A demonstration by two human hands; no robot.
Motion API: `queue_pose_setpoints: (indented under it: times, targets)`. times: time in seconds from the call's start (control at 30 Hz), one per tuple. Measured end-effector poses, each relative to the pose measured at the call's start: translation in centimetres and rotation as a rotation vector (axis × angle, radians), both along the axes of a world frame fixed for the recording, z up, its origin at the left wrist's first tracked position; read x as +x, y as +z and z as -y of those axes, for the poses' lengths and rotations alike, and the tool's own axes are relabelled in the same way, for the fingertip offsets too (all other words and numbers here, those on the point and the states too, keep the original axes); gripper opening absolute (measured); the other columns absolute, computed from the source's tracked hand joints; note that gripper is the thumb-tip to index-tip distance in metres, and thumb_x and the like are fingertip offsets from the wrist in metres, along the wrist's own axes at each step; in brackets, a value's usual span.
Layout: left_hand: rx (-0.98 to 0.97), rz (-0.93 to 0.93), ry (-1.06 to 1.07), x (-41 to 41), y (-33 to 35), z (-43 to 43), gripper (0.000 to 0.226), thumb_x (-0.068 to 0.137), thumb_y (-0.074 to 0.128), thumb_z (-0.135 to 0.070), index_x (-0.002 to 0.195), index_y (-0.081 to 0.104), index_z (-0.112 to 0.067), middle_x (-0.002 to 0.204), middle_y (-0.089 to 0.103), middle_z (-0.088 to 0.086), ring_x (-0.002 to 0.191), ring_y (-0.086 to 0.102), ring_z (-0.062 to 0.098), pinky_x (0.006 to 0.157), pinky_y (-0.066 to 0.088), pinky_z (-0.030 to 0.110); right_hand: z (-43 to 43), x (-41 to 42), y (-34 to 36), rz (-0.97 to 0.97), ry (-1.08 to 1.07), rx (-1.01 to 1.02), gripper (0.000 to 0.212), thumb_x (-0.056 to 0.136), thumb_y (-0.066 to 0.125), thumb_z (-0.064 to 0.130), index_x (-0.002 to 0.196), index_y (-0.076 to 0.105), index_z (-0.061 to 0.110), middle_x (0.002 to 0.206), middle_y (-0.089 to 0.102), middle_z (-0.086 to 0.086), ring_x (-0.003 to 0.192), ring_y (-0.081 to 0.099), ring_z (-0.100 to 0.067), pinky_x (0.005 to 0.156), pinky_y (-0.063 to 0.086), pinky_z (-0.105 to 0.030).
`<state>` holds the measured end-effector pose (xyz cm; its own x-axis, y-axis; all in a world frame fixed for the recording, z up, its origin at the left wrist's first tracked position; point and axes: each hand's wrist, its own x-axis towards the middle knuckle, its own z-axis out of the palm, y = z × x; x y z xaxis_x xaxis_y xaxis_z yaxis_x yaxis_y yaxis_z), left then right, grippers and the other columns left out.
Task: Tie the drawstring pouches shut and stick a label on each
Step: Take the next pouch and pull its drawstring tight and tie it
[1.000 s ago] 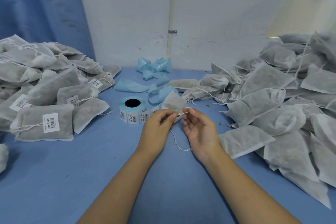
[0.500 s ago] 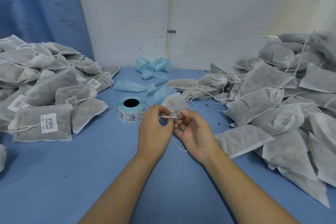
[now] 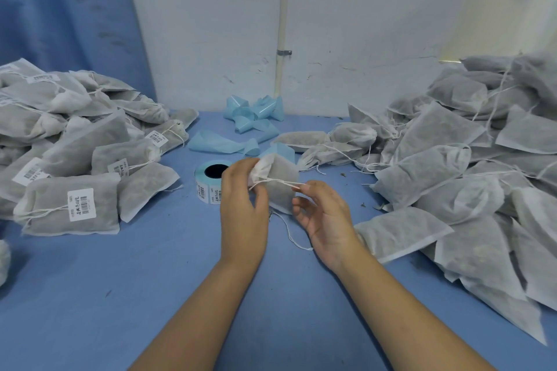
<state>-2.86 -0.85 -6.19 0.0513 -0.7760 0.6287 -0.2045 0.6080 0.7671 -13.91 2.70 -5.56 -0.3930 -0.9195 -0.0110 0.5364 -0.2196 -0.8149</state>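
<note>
While the left hand [image 3: 241, 202] grips the neck of the pouch [image 3: 281, 169] above the table [image 3: 150, 280], the right hand [image 3: 324, 217] pinches the string [image 3: 278, 181], taut toward 3 o'clock. Tying is the step in hand. The next move likely calls for knotting the string, then peeling a label [image 3: 201, 190] from the roll [image 3: 211, 163] at the pouch's 9 o'clock.

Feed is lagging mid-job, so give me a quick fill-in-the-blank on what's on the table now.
The labelled pouches lie piled on the person's ____ side.
Behind the left hand, which grips a pouch, stands the round ____.
The right hand pinches that pouch's white ____.
Missing: left; label roll; drawstring.
</note>
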Motion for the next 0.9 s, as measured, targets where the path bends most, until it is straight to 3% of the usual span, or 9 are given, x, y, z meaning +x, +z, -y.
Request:
queue_pose_setpoints:
  times: [0.1,0.2,0.3,0.43,0.53,0.63,0.67,0.77,0.9]
  targets:
    - [0.054,-0.053,-0.02,0.1,0.0,-0.1,0.04,0.093,0.041,0.006,0.126,0.053,-0.013,0.122,0.054,-0.001,0.108,0.048,0.002,0.087,0.033,0.001,0.2,0.2,-0.2,-0.102,-0.073,0.0,0.023,0.084,0.059,-0.002,0.069,0.059,0.016,0.069,0.064,0.008,0.064,0.059,-0.006,0.063,0.046,-0.018]
    - [0.054,-0.098,0.0,0.1,0.1,-0.2,0.042,0.094,0.036,0.008,0.128,0.05,-0.011,0.126,0.054,0.002,0.11,0.047,0.002,0.09,0.032,0.001,0.4,0.5,-0.4,-0.186,-0.134,0.034,0.024,0.08,0.064,0.002,0.065,0.062,0.02,0.094,0.062,0.005,0.081,0.059,-0.01,0.077,0.047,-0.023]
    - [0.045,-0.13,0.027,0.0,0.3,-0.3,0.049,0.092,0.033,0.013,0.131,0.049,-0.012,0.126,0.05,0.002,0.104,0.045,-0.014,0.09,0.028,-0.002,0.4,1.1,-0.4,-0.231,-0.146,0.069,0.028,0.077,0.066,0.003,0.059,0.063,0.024,0.102,0.056,-0.006,0.092,0.056,-0.019,0.093,0.045,-0.036]
    - [0.015,-0.155,0.049,0.0,0.3,-0.4,0.058,0.087,0.033,0.019,0.124,0.054,-0.021,0.12,0.048,0.004,0.104,0.041,-0.024,0.092,0.027,-0.001,0.4,1.8,-0.6,-0.151,-0.087,0.104,0.021,0.079,0.064,0.001,0.066,0.06,0.017,0.075,0.06,-0.001,0.081,0.054,-0.018,0.085,0.042,-0.036]
    - [0.102,-0.202,0.042,0.2,0.2,-0.2,0.056,0.087,0.035,0.017,0.116,0.059,-0.024,0.119,0.051,0.004,0.1,0.047,-0.015,0.094,0.033,0.004,0.3,1.8,-0.6,-0.129,-0.11,0.139,0.021,0.079,0.063,-0.003,0.067,0.058,0.013,0.073,0.057,-0.003,0.079,0.051,-0.019,0.08,0.04,-0.035]
    - [0.242,-0.3,-0.013,0.2,0.2,0.0,0.05,0.09,0.034,0.011,0.11,0.063,-0.025,0.117,0.053,-0.003,0.106,0.052,0.003,0.101,0.042,0.028,0.4,1.6,-0.5,-0.06,-0.126,0.142,0.02,0.081,0.061,-0.006,0.07,0.056,0.01,0.08,0.055,-0.01,0.084,0.048,-0.024,0.079,0.039,-0.035]
    - [0.26,-0.3,-0.026,0.3,0.2,0.0,0.049,0.091,0.034,0.008,0.11,0.062,-0.026,0.117,0.052,-0.005,0.108,0.052,0.005,0.101,0.042,0.029,0.4,1.6,-0.5,-0.044,-0.123,0.138,0.02,0.081,0.06,-0.007,0.071,0.055,0.01,0.082,0.054,-0.012,0.085,0.047,-0.025,0.08,0.037,-0.036]
    - [0.26,-0.196,-0.04,0.2,0.2,0.0,0.034,0.096,0.041,-0.007,0.121,0.058,-0.023,0.123,0.047,-0.006,0.102,0.048,-0.012,0.084,0.032,-0.001,0.4,1.6,-0.6,-0.036,-0.121,0.132,0.02,0.082,0.06,-0.006,0.072,0.055,0.01,0.085,0.054,-0.015,0.086,0.047,-0.026,0.081,0.037,-0.037]
    - [0.21,-0.032,-0.001,-0.2,-0.2,-0.1,0.045,0.089,0.062,-0.026,0.131,0.047,-0.02,0.127,0.039,-0.007,0.101,0.04,-0.008,0.083,0.028,-0.001,0.4,1.7,-0.6,-0.032,-0.105,0.099,0.019,0.083,0.061,-0.006,0.073,0.056,0.009,0.081,0.055,-0.015,0.085,0.051,-0.027,0.083,0.042,-0.04]
